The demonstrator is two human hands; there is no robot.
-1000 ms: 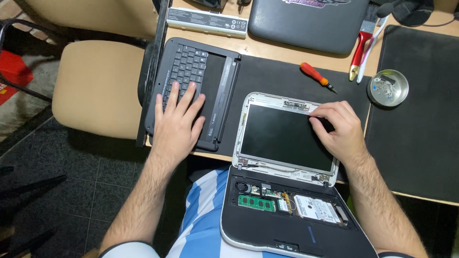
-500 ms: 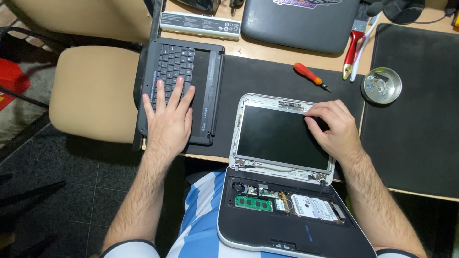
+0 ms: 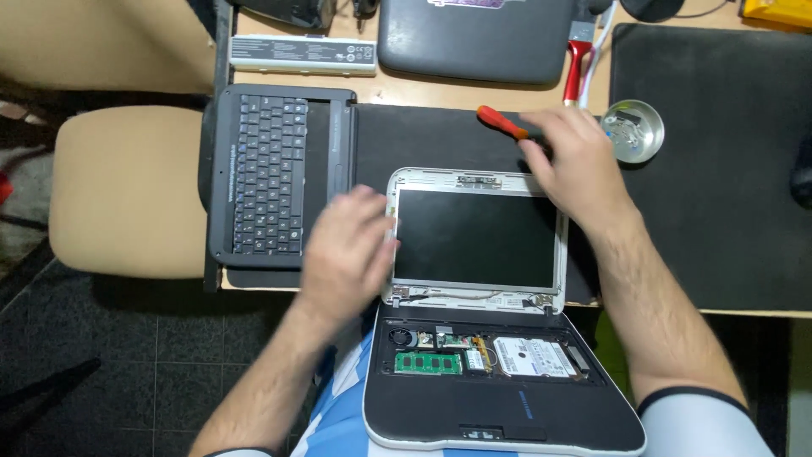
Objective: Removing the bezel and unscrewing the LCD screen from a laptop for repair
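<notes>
A beige chair seat (image 3: 127,190) was seen left of the desk; a closed grey laptop (image 3: 474,38) and a white battery (image 3: 303,53) lay at its far edge.

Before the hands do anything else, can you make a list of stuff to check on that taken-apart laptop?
1. Right hand at the red-handled screwdriver: ok, fingers reach it; firm grip: cannot tell.
2. Left hand at the screen panel, left edge: ok, though blurred.
3. Metal dish near the right hand: ok, upright on the black mat.
4. Laptop base steady: not ok, it hangs off the desk onto the lap.
5. Removed keyboard part out of the way: ok, lying to the left.
6. Screen's screws all out: cannot tell.
</notes>
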